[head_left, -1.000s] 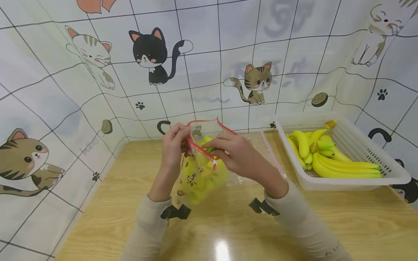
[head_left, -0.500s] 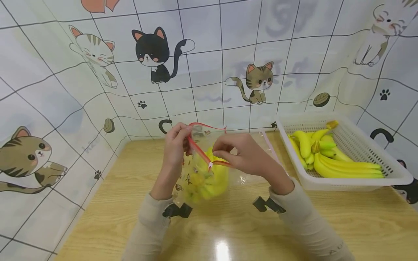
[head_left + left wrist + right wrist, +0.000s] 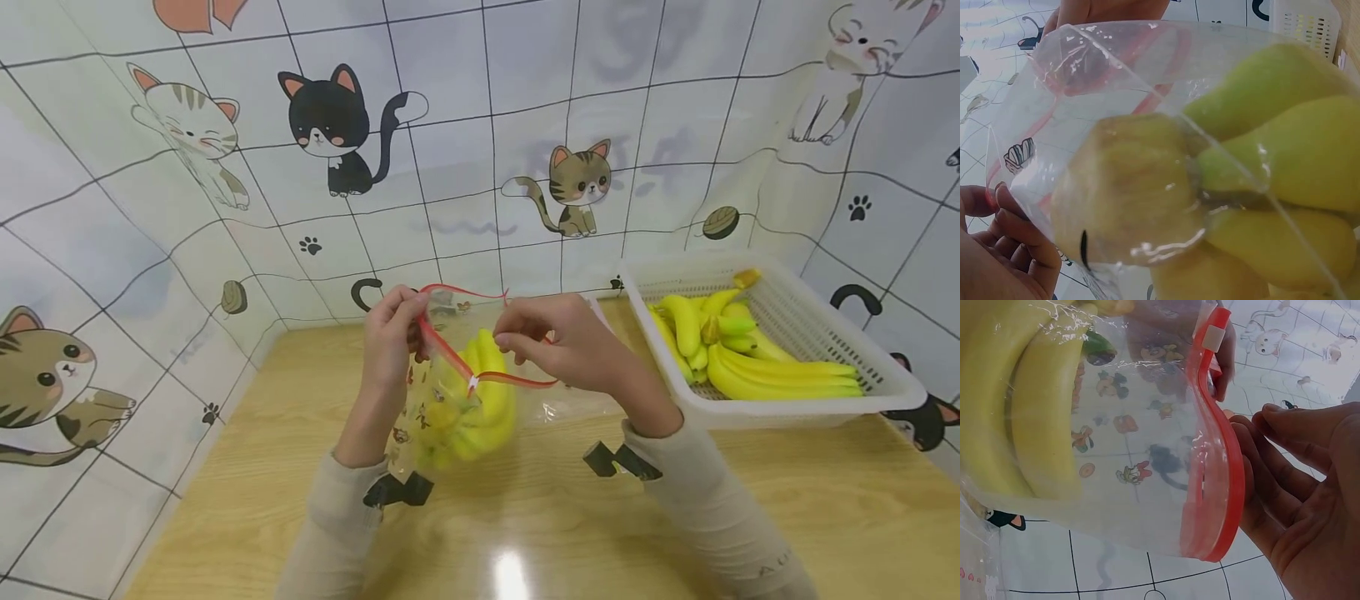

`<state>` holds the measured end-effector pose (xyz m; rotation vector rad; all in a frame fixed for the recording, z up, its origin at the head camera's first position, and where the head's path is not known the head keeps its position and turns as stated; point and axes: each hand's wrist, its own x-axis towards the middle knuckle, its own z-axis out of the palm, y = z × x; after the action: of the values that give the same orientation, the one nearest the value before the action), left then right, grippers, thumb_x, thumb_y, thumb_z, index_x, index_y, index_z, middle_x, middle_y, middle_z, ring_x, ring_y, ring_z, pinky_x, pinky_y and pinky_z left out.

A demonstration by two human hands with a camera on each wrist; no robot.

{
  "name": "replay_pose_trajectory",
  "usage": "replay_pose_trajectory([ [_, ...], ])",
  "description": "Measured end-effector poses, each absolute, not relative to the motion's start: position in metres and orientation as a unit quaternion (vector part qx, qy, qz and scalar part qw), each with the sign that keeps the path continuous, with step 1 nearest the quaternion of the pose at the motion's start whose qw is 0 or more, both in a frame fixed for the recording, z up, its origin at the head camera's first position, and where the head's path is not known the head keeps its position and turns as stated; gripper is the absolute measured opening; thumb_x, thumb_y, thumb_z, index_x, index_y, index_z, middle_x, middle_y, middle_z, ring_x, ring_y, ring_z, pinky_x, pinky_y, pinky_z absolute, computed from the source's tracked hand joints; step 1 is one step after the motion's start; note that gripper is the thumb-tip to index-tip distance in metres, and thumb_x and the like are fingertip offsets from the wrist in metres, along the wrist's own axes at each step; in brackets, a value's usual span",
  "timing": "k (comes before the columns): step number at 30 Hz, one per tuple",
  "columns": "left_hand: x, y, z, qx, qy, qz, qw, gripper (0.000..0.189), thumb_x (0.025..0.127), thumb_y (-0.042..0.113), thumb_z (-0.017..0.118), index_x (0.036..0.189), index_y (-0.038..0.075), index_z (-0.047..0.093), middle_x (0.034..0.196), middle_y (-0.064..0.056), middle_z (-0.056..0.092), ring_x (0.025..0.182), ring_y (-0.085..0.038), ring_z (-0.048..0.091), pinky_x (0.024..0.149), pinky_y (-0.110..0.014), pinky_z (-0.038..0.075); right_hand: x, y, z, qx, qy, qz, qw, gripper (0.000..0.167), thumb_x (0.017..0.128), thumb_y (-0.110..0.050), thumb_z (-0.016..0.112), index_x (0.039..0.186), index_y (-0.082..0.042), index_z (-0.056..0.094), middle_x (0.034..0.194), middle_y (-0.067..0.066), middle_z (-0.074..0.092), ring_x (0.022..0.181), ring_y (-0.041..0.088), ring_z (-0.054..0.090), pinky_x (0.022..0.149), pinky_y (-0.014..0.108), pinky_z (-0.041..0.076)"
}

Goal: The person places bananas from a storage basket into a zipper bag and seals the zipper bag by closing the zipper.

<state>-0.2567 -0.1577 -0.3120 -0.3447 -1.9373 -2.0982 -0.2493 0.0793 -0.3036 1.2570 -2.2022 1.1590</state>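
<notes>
Nearest are two pale sleeves [image 3: 705, 508] over the table [image 3: 540, 533], a dark piece at each wrist. Next comes the clear bag [image 3: 441, 379], in front of the person at the middle of the table; if its bottom rests on the wood, I cannot tell. A bunch [image 3: 495, 408] of bananas is inside it. Its stump is at the near left, pointing toward the person, and its long axis goes from there away and a little to the right. The bag has its mouth upward, and the red strips [image 3: 450, 352] meet at a white slider [image 3: 473, 382] on the near side. The left hand [image 3: 390, 333] pinches the strip at the far left of the mouth. The right hand [image 3: 562, 346] is at the opposite side with bent fingers, thumb near forefinger — I see nothing between them, and cannot tell if they hold the strip. So, in my judgement, the filling is done for this bag, but the mouth is not yet closed. Behind the right hand lies a second bag [image 3: 577, 406], flat. To the right is the white basket [image 3: 787, 417] with more bananas [image 3: 787, 379] — these are not bagged. Farthest is the wall [image 3: 465, 158] with printed cats.
</notes>
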Motion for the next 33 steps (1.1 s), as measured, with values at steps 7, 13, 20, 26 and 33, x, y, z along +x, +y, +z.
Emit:
replay_pose_trajectory([
  [7, -0.257, -0.159, -0.312, -0.118, -0.662, -0.728, 0.131, 0.026, 0.102, 0.02, 0.054, 0.077, 0.012, 0.051, 0.055, 0.004, 0.048, 0.043, -0.011, 0.041, 0.045, -0.023, 0.032, -0.249, 0.08, -0.303, 0.453, -0.771, 0.407, 0.186, 0.006, 0.095, -0.005, 0.071, 0.093, -0.011, 0.071, 0.073, -0.009, 0.07, 0.062, 0.005, 0.065, 0.058, 0.025, 0.054],
  [13, -0.258, -0.16, -0.313, -0.117, -0.664, -0.727, 0.128, 0.027, 0.102, 0.019, 0.053, 0.077, 0.011, 0.05, 0.055, 0.003, 0.047, 0.043, -0.011, 0.04, 0.045, -0.023, 0.032, -0.247, 0.09, -0.302, 0.454, -0.765, 0.418, 0.185, 0.011, 0.094, 0.0, 0.07, 0.092, -0.011, 0.071, 0.074, -0.006, 0.072, 0.062, 0.007, 0.066, 0.06, 0.023, 0.056],
  [20, -0.258, -0.164, -0.311, -0.126, -0.669, -0.721, 0.132, 0.027, 0.102, 0.021, 0.053, 0.078, 0.011, 0.051, 0.055, 0.004, 0.047, 0.044, -0.011, 0.04, 0.045, -0.023, 0.032, -0.248, 0.118, -0.283, 0.453, -0.793, 0.355, 0.201, 0.014, 0.092, -0.001, 0.073, 0.093, -0.014, 0.071, 0.074, -0.01, 0.069, 0.062, 0.004, 0.062, 0.06, 0.02, 0.054],
  [26, -0.257, -0.163, -0.309, -0.124, -0.67, -0.72, 0.131, 0.027, 0.103, 0.021, 0.053, 0.077, 0.011, 0.05, 0.055, 0.004, 0.047, 0.044, -0.011, 0.041, 0.045, -0.023, 0.033, -0.272, 0.156, -0.252, 0.362, -0.874, 0.279, 0.166, 0.013, 0.099, -0.01, 0.067, 0.112, -0.013, 0.067, 0.081, -0.004, 0.073, 0.063, 0.004, 0.066, 0.059, 0.024, 0.054],
  [33, -0.257, -0.161, -0.311, -0.115, -0.667, -0.726, 0.123, 0.027, 0.103, 0.021, 0.053, 0.078, 0.011, 0.05, 0.056, 0.004, 0.048, 0.045, -0.011, 0.041, 0.046, -0.023, 0.032, -0.334, 0.202, -0.234, 0.248, -0.955, 0.15, 0.066, 0.028, 0.104, -0.02, 0.06, 0.129, -0.008, 0.059, 0.097, 0.01, 0.077, 0.071, 0.017, 0.07, 0.067, 0.037, 0.054],
])
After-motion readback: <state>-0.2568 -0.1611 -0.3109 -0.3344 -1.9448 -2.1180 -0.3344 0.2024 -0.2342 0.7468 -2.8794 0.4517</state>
